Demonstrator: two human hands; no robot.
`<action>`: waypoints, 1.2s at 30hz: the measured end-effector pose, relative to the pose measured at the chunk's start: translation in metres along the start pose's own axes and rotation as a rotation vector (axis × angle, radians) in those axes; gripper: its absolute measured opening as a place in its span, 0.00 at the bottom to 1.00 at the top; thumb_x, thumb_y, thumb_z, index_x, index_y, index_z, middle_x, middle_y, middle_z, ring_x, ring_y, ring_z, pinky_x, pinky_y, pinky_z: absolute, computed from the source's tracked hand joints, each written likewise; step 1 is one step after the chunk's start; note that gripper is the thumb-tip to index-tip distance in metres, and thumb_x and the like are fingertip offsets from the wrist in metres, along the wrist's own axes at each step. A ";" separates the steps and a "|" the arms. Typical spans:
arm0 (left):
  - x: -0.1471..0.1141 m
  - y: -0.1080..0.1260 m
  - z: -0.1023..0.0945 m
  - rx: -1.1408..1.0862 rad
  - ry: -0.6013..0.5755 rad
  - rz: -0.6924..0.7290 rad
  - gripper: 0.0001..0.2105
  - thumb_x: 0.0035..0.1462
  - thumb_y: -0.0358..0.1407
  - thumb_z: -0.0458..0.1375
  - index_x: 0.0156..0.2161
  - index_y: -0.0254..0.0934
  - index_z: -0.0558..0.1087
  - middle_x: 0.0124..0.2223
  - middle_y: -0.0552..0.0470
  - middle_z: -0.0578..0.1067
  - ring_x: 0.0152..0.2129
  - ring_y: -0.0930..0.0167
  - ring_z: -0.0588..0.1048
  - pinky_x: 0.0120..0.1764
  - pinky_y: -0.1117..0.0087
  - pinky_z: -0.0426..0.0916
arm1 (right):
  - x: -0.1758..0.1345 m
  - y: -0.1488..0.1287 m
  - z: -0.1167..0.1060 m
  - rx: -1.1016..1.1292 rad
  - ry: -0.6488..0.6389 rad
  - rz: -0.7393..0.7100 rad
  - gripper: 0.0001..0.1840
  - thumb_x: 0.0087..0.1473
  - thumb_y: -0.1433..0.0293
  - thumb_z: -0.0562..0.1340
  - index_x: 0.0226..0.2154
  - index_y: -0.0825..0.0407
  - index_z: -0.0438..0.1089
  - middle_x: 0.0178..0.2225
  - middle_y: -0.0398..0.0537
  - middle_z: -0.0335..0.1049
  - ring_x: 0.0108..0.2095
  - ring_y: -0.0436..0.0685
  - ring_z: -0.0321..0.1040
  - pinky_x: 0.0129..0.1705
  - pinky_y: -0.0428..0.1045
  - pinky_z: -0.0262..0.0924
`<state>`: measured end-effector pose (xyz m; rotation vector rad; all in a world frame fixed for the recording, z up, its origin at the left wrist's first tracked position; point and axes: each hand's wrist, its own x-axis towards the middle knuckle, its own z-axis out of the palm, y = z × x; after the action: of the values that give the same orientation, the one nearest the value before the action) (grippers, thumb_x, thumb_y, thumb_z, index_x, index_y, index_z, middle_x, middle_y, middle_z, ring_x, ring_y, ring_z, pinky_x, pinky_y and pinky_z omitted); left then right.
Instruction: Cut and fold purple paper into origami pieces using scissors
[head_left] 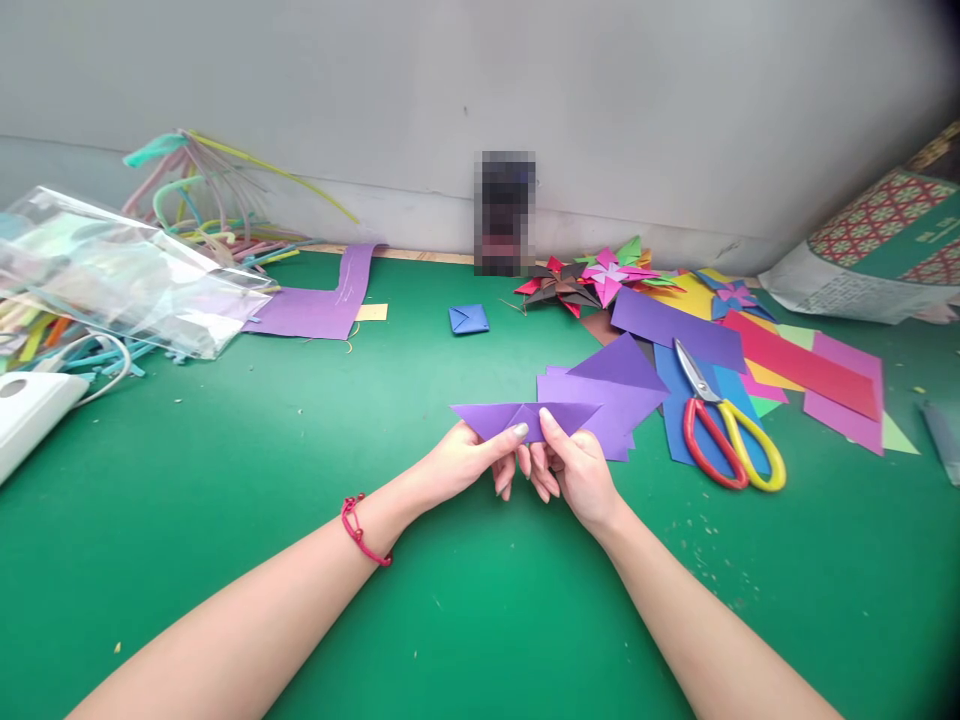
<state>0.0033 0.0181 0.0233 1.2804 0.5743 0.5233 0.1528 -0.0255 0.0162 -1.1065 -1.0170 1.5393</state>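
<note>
Between my two hands is a folded sheet of purple paper (487, 419), with a long straight upper edge and pointed ends. My left hand (484, 460) pinches its left part, thumb on top and fingers beneath. On the other side, my right hand (574, 460) grips it with the thumb pressed near the middle fold. The undersides of the paper and some fingertips are hidden. Just beyond my right hand lie purple paper sheets (600, 395) on the table. A small folded blue paper square (469, 320) lies farther back.
Scissors (720, 425) with red and yellow handles rest on coloured paper sheets (840, 385) at right. Folded paper flowers (585, 278) sit behind. At left are a clear plastic bag (142, 265), pipe cleaners (202, 200), cut purple paper (307, 312) and a white device (34, 410).
</note>
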 end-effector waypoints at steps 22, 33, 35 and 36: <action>-0.002 0.002 -0.001 0.006 -0.047 -0.043 0.25 0.59 0.45 0.43 0.21 0.29 0.69 0.14 0.53 0.67 0.12 0.76 0.67 0.22 0.75 0.62 | -0.001 -0.003 0.002 0.039 0.011 -0.006 0.28 0.56 0.57 0.50 0.11 0.54 0.59 0.05 0.37 0.50 0.08 0.46 0.51 0.13 0.43 0.49; -0.002 0.005 0.000 -0.007 -0.056 -0.048 0.26 0.56 0.50 0.45 0.18 0.30 0.68 0.13 0.52 0.67 0.10 0.75 0.67 0.21 0.74 0.63 | 0.000 -0.004 0.002 0.035 0.018 -0.003 0.28 0.55 0.56 0.51 0.11 0.54 0.59 0.05 0.37 0.50 0.08 0.46 0.50 0.13 0.43 0.50; -0.002 0.004 -0.001 -0.001 -0.061 -0.066 0.28 0.56 0.51 0.43 0.17 0.31 0.68 0.13 0.52 0.67 0.11 0.75 0.67 0.22 0.73 0.64 | 0.000 -0.004 0.003 0.029 0.029 -0.001 0.28 0.55 0.56 0.51 0.11 0.54 0.59 0.05 0.37 0.50 0.07 0.46 0.50 0.13 0.43 0.50; -0.002 0.003 -0.002 0.005 -0.060 -0.074 0.28 0.56 0.51 0.42 0.17 0.31 0.68 0.12 0.52 0.67 0.11 0.75 0.67 0.23 0.73 0.64 | 0.000 -0.003 0.003 0.026 0.035 -0.002 0.28 0.55 0.56 0.51 0.11 0.54 0.59 0.05 0.37 0.50 0.07 0.46 0.50 0.13 0.43 0.49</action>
<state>0.0006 0.0185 0.0262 1.2705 0.5712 0.4206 0.1505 -0.0253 0.0203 -1.1097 -0.9716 1.5223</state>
